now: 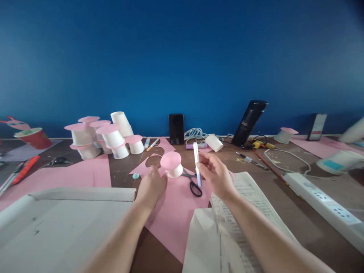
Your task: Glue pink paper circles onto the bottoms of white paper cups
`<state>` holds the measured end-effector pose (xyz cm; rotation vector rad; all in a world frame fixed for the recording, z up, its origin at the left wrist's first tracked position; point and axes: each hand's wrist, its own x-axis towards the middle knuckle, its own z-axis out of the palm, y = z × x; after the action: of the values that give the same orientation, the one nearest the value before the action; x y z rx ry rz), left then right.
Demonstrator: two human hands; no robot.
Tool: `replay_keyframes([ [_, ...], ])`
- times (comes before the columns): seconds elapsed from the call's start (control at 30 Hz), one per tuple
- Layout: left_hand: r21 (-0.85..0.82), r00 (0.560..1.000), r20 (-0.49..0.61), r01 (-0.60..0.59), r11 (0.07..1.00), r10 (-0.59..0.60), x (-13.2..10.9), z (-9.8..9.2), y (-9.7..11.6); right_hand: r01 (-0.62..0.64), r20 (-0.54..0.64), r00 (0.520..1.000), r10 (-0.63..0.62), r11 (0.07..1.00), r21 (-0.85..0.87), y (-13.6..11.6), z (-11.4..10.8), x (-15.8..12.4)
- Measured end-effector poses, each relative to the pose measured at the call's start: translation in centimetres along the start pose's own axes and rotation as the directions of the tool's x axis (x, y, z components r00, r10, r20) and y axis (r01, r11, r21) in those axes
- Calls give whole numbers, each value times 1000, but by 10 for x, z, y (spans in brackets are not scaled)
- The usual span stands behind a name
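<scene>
A small white paper cup (pixel 174 171) stands upside down on pink paper (pixel 173 212), a pink paper disc (pixel 170 160) on top. Close against its left side is my left hand (pixel 152 185), fingers curled together; whatever may be in them is hidden. Between the thumb and fingers of my right hand (pixel 214 172) is a slim white pen-like stick (pixel 196 157) with a pale blue lower end, held upright to the cup's right. Black-handled scissors (pixel 196 188) lie on the paper, partly behind the stick. A small teal cap (pixel 135 176) lies left of my left hand.
Stacked cups with pink discs (pixel 110 138) stand back left. A white box lid (pixel 82 194) lies front left, printed sheets (pixel 250 197) front right. Against the wall stand a phone (pixel 176 129) and a leaning black flask (pixel 250 123). A power strip (pixel 324 199) lies right.
</scene>
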<state>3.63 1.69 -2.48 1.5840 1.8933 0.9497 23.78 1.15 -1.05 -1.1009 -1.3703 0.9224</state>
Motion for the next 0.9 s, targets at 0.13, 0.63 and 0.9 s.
replay_keyframes([
  [0.13, 183, 936, -276, -174, 968, 220, -7, -19, 9, -203, 140, 975, 174, 950, 235, -7, -1, -2],
  [0.63, -622, 940, 9, -262, 738, 341, -26, -23, 29, -335, 690, 696, 200, 940, 65, -28, 7, -20],
  [0.9, -459, 761, 422, -289, 840, 493, -38, -16, 35, -180, 316, 946, 68, 922, 342, -24, 2, -10],
])
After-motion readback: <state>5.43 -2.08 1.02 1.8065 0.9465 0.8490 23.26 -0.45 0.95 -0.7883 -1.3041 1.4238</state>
